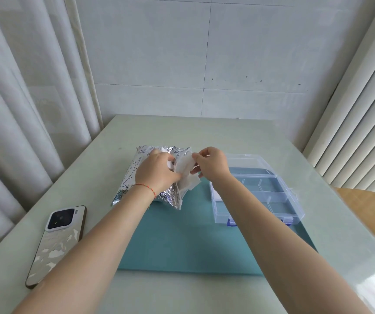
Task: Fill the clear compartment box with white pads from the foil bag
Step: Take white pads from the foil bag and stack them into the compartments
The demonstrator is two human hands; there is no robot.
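Right now both forearms reach out over the counter and meet at the mouth of the foil bag. The left hand, with a thin red string round its wrist, lies palm-down on top of the bag, its fingers curled into the crumpled opening and gripping the foil. The right hand hovers just beside it, wrist bent, its thumb and fingertips pinching the upper corner of a white pad that sticks up out of the bag. That pad is a flat, soft-looking rectangle, tilted, its long axis running from the near left up toward the far right; more white pads show in a loose stack below it at the bag's mouth. The bag itself lies on its side, its long axis running away from the person, its opening turned toward the right; it is shiny, wrinkled silver foil with dark line drawings printed on a white face. Just to the right, apart from the bag, sits the clear compartment box, rigid see-through plastic with its lid open toward the wall, thin dividers inside and blue latches at the near edge. Both bag and box rest partly on a smooth teal mat. A phone in a pale patterned case lies face-down at the near left of the pale green counter.
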